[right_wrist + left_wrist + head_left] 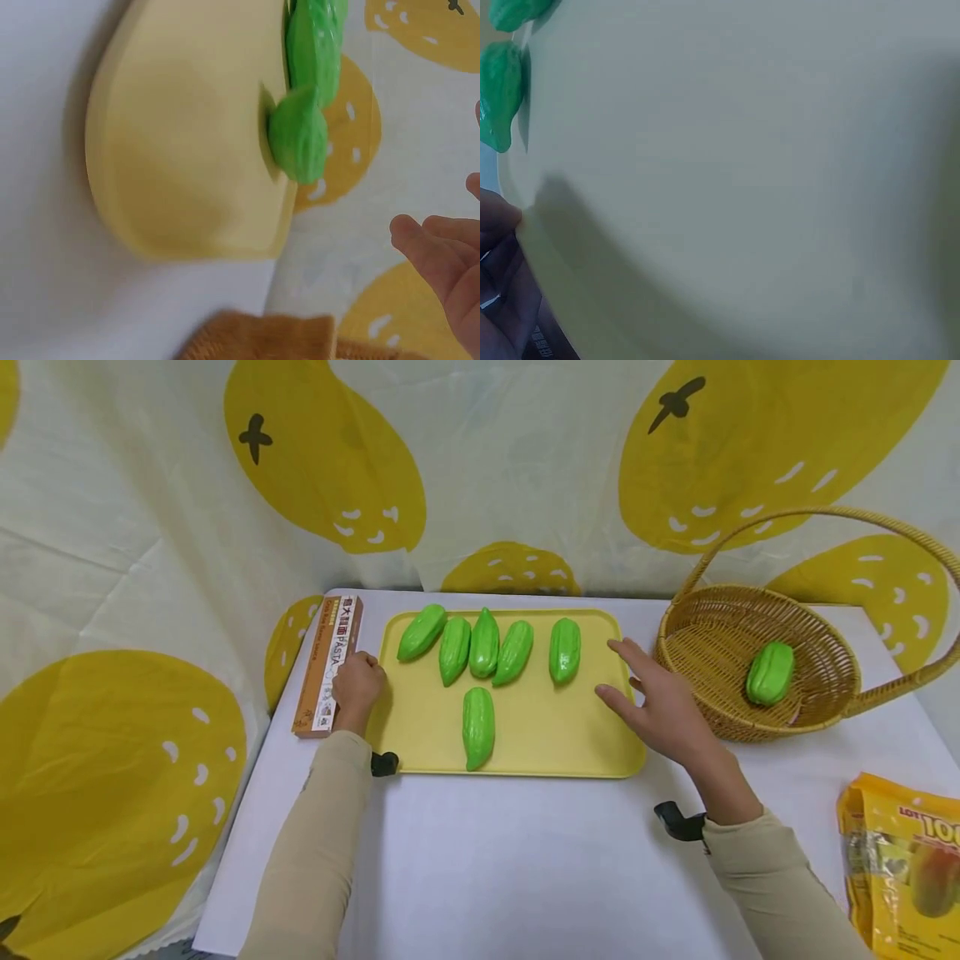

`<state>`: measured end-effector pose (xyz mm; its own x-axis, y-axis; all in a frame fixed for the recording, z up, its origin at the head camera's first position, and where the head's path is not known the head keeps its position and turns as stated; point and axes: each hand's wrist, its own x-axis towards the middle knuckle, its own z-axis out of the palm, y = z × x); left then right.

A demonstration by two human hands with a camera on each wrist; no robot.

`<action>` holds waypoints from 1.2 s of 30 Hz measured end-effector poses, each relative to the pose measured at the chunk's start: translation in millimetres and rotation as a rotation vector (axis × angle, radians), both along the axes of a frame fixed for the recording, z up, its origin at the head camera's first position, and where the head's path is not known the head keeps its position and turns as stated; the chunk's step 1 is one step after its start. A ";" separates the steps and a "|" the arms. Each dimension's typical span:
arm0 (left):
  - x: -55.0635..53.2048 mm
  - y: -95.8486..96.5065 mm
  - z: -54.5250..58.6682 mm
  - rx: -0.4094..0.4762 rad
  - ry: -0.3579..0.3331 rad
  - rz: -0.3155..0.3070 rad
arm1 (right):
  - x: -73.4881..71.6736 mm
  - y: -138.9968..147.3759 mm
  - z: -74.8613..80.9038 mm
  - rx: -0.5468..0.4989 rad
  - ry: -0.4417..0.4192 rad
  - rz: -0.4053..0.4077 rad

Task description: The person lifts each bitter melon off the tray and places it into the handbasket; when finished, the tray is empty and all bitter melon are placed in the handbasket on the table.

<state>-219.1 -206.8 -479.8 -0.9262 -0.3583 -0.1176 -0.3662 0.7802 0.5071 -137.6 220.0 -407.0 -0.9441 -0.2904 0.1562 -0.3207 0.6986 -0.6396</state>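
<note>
A yellow tray (pixel 555 735) lies on the table with several glossy green star fruits on it. Most form a row along its far side, including one star fruit (pixel 565 651) at the right. Another star fruit (pixel 477 728) lies apart near the front rim. My left hand (pixel 358 683) grips the tray's left edge; in the left wrist view the thumb (pixel 499 214) presses on the rim, other fingers below it. My right hand (pixel 663 706) hovers at the tray's right edge, fingers spread, holding nothing. The right wrist view shows its fingers (pixel 442 251) apart from the fruit.
A wicker basket (pixel 757 731) with a tall handle stands to the right, one green star fruit (pixel 770 673) inside. A pasta box (pixel 318 668) lies beside the tray's left edge. Yellow packets (pixel 907 852) lie at the front right. A fruit-patterned curtain (pixel 480 460) hangs behind the table.
</note>
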 end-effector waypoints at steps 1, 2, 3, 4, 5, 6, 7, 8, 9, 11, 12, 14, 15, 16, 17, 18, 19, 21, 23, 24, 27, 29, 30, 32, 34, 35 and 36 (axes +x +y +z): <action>0.0 -0.2 -0.5 0.004 0.000 -0.002 | 0.1 -3.7 -2.6 -0.018 -0.015 0.006; 0.1 -0.3 -1.0 0.006 0.001 -0.001 | 0.5 -7.7 -5.4 -0.032 -0.028 0.012; 0.1 -0.4 -1.2 0.009 0.001 0.001 | 0.9 -11.8 -8.5 -0.041 -0.040 0.021; -0.1 -0.5 -1.5 0.011 0.002 0.005 | 1.9 -16.1 -11.7 -0.049 -0.053 0.031; -0.3 -0.7 -1.8 0.013 0.002 0.007 | 3.1 -20.8 -15.1 -0.057 -0.065 0.044; -0.3 -0.8 -1.7 0.013 0.002 0.009 | 4.4 -25.8 -18.8 -0.061 -0.077 0.059; -0.4 -0.8 -1.6 0.013 0.002 0.009 | 5.8 -30.8 -22.5 -0.066 -0.090 0.074; -0.5 -0.9 -1.4 0.014 0.002 0.010 | 7.4 -35.9 -26.2 -0.068 -0.100 0.089; -0.6 -0.8 -1.0 0.016 0.001 0.010 | 9.1 -40.9 -29.4 -0.069 -0.112 0.105; -0.7 -0.5 -0.6 0.021 0.001 0.009 | 12.0 -50.7 -34.9 -0.068 -0.130 0.128; -0.6 -0.3 -0.3 0.021 0.000 0.008 | 13.2 -55.3 -37.0 -0.066 -0.140 0.136; -0.6 0.0 -0.3 0.025 -0.005 0.011 | 14.9 -63.9 -39.7 -0.066 -0.152 0.149; -0.6 0.1 -0.5 0.027 -0.008 0.015 | 15.4 -67.8 -40.5 -0.070 -0.158 0.154; -0.6 0.1 -0.7 0.029 -0.012 0.016 | 15.8 -71.4 -41.3 -0.074 -0.164 0.159; -0.7 0.2 -0.9 0.030 -0.015 0.018 | 16.2 -74.7 -41.8 -0.077 -0.168 0.164; -0.9 0.2 -1.1 0.031 -0.017 0.021 | 16.5 -77.7 -42.2 -0.084 -0.174 0.169; -1.1 0.3 -1.2 0.032 -0.018 0.023 | 16.8 -80.4 -42.7 -0.089 -0.180 0.174; -1.5 0.4 -1.2 0.032 -0.020 0.027 | 17.2 -85.1 -43.9 -0.097 -0.194 0.183; -1.8 0.7 -1.0 0.031 -0.021 0.028 | 17.6 -89.0 -45.2 -0.100 -0.206 0.194; -1.8 0.6 -1.1 0.031 -0.021 0.028 | 17.8 -90.8 -45.4 -0.103 -0.214 0.198; -1.6 0.4 -1.3 0.030 -0.016 0.026 | 17.3 -96.3 -46.8 -0.110 -0.228 0.214; -1.1 0.5 -0.9 0.029 -0.012 0.022 | 16.2 -99.9 -47.4 -0.113 -0.231 0.223; -1.0 0.6 -0.8 0.030 -0.010 0.021 | 15.6 -101.9 -47.7 -0.113 -0.235 0.228; -0.9 0.8 -0.4 0.028 -0.009 0.023 | 14.1 -105.7 -48.5 -0.113 -0.242 0.239; -0.6 1.0 -0.4 0.030 -0.014 0.023 | 13.0 -109.4 -48.4 -0.113 -0.258 0.247; -0.8 1.1 -0.6 0.032 -0.015 0.024 | 12.6 -111.2 -48.3 -0.110 -0.261 0.252; -0.9 1.2 -0.4 0.033 -0.016 0.024 | 12.3 -112.8 -48.1 -0.105 -0.266 0.255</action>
<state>-220.0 -205.6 -480.2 -0.9151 -0.3763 -0.1446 -0.3932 0.7539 0.5263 -125.3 107.2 -455.0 -0.8553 -0.5163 -0.0433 -0.2886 0.5442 -0.7878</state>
